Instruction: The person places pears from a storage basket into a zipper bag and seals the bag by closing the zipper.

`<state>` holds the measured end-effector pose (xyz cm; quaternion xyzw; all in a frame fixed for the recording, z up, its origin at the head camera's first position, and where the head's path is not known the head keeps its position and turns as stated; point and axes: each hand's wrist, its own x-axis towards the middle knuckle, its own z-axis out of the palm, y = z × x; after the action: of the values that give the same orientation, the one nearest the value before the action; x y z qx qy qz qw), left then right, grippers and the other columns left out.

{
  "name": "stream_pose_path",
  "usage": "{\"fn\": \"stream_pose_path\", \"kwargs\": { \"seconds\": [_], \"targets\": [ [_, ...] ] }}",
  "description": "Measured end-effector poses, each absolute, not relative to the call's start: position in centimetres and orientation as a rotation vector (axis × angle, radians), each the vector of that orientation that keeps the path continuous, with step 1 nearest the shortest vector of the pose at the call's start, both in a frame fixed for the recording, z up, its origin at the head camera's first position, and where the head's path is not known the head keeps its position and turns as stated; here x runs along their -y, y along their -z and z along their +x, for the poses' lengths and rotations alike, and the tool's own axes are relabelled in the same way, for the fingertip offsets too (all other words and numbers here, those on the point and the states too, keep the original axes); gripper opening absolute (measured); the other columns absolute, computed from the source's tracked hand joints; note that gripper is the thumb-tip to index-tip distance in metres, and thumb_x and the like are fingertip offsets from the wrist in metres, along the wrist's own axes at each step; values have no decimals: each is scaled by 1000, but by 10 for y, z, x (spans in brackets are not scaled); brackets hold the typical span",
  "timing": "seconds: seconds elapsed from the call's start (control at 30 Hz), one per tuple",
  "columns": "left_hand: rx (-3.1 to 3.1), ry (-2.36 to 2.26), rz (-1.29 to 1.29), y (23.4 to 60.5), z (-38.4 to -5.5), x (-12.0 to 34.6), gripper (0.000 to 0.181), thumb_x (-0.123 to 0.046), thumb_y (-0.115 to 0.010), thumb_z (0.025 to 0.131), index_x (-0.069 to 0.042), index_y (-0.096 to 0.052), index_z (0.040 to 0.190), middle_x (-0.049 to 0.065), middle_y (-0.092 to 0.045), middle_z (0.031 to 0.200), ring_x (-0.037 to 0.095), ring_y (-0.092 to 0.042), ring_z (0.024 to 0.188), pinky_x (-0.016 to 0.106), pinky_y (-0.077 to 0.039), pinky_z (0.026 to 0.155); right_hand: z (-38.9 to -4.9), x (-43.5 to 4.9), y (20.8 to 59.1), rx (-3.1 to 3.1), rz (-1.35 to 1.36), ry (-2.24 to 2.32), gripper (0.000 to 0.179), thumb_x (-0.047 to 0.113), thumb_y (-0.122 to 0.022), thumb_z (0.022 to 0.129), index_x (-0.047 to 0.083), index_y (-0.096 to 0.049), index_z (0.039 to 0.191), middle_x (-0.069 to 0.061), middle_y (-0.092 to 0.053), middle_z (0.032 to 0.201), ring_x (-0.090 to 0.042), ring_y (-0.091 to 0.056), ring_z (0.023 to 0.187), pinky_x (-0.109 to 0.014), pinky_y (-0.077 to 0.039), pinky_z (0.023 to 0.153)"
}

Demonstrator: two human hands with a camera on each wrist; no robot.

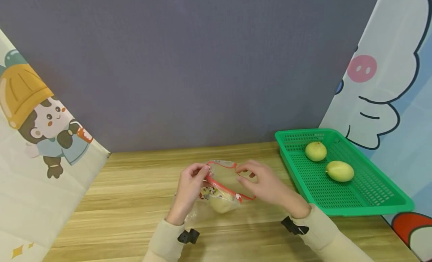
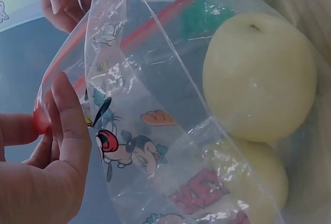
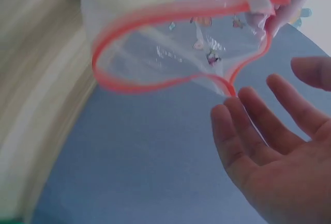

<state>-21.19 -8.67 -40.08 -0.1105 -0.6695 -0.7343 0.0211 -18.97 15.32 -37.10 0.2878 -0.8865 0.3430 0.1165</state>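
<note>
A clear zip bag (image 1: 221,165) with cartoon prints hangs upright between the hands, its red-edged mouth (image 3: 139,87) gaping. Inside, two pale yellow melons (image 2: 261,76) lie against each other at the bottom. My left hand (image 1: 189,185) pinches the red zip edge between thumb and fingers. On the other side, my right hand (image 1: 264,183) has its fingers extended, fingertips at the red rim and apparently touching it; the thumb stands apart. A pale slider (image 3: 261,4) sits on the zip strip near the left hand's side in the right wrist view.
On the right of the wooden table (image 1: 135,187) stands a green plastic basket (image 1: 364,211) holding a rounder melon (image 1: 315,151) and an oval one (image 1: 339,171). A grey panel (image 1: 202,67) rises behind, with cartoon-printed sheets on both sides.
</note>
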Motion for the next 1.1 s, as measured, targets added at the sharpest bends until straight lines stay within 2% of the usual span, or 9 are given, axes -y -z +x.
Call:
{"fn": "stream_pose_path", "kwargs": {
  "seconds": [0.17, 0.33, 0.6, 0.8, 0.93, 1.1],
  "targets": [
    [2093, 2260, -334, 401, -211, 88, 21, -5, -58, 103, 14, -62, 110, 14, -64, 90, 17, -64, 72, 35, -64, 67, -188, -159, 358, 2687, 852, -821, 20, 23, -67, 99, 12, -71, 116, 4, -67, 115, -21, -63, 109, -45, -55, 93],
    [2092, 2261, -333, 402, -210, 90, 20, -7, -59, 103, 12, -64, 108, 15, -64, 90, 17, -64, 71, 35, -64, 67, -185, -162, 345, 2801, 840, -706, 28, 31, -65, 100, 12, -69, 120, -1, -65, 124, -29, -58, 123, -54, -48, 105],
    [2082, 2276, -344, 404, -210, 91, 19, -7, -59, 103, 12, -64, 108, 18, -63, 90, 17, -64, 70, 36, -64, 67, -183, -167, 338, 2919, 891, -538, 53, 51, -58, 101, 11, -62, 137, -8, -59, 140, -36, -49, 135, -59, -42, 111],
    [2077, 2280, -343, 404, -209, 91, 18, -6, -60, 103, 11, -64, 106, 18, -63, 90, 16, -63, 70, 35, -64, 66, -184, -175, 334, 2973, 839, -437, 76, 68, -52, 97, 13, -51, 149, -18, -45, 154, -45, -40, 141, -66, -37, 111],
    [2079, 2283, -349, 404, -208, 90, 17, -5, -59, 103, 11, -65, 105, 19, -63, 90, 17, -63, 70, 35, -64, 66, -187, -182, 332, 2984, 781, -390, 80, 68, -54, 95, 15, -45, 154, -20, -33, 161, -49, -28, 146, -72, -31, 112],
    [2086, 2283, -332, 405, -209, 89, 17, -5, -59, 103, 10, -65, 104, 19, -64, 90, 17, -64, 71, 35, -64, 66, -192, -192, 333, 2993, 724, -334, 80, 64, -54, 97, 15, -37, 158, -19, -19, 166, -46, -13, 152, -71, -21, 117]
  ]
}}
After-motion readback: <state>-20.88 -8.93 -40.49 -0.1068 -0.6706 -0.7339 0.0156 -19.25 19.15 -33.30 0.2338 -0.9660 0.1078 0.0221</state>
